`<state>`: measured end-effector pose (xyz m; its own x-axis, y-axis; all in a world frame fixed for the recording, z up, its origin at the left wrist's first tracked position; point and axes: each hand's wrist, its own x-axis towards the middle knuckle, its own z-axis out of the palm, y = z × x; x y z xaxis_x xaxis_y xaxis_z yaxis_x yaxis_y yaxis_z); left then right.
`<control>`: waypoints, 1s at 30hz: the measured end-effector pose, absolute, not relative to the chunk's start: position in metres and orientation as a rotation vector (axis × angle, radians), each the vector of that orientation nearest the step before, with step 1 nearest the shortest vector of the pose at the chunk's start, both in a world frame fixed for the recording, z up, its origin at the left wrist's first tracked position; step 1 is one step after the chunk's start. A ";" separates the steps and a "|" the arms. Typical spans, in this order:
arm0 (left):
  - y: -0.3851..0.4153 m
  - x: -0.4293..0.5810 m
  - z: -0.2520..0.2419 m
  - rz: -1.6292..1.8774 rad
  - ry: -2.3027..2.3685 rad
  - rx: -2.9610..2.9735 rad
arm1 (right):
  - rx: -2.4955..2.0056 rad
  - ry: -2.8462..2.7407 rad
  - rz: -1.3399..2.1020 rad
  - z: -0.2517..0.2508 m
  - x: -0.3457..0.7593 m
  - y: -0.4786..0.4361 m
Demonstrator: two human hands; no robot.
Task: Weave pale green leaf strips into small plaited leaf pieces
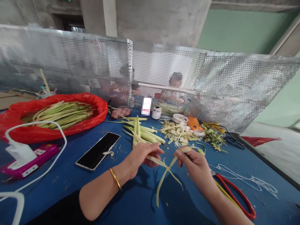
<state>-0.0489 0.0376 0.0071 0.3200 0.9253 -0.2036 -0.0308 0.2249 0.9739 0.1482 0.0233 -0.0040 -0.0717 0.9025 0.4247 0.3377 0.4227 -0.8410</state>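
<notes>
1. Left hand (146, 154) and right hand (191, 159) each pinch leaf strips (167, 169) above the counter (67, 184).
2. I'd judge it part-way: one crossing joined, tails loose.
3. Unworked: leaf pile (152, 137), stalks (63, 115).
4. I've room between forearms; phone (98, 151) crowds left, red-handled tool (252, 214) right, screen (229, 75) beyond.

The bare left hand (143, 155), fingers loosely bent, points right toward the bare right hand (191, 158), its thumb and forefinger pinching.

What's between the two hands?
Head view: pale-green leaf strips meet between the left hand and right hand, two ends hanging over the blue tabletop.
</notes>
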 end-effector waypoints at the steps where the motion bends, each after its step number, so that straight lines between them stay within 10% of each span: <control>1: 0.037 -0.048 0.007 0.801 1.019 1.214 | -1.108 -1.654 0.666 -0.005 0.148 0.023; 30: 0.025 -0.027 -0.003 0.865 0.972 0.888 | -1.035 -2.135 -0.293 -0.017 0.129 -0.003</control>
<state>-0.0271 0.0246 -0.0026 0.3151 0.8983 -0.3061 -0.1993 0.3780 0.9041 0.1286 -0.0032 -0.0171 -0.4070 0.5857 0.7009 0.7527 0.6498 -0.1060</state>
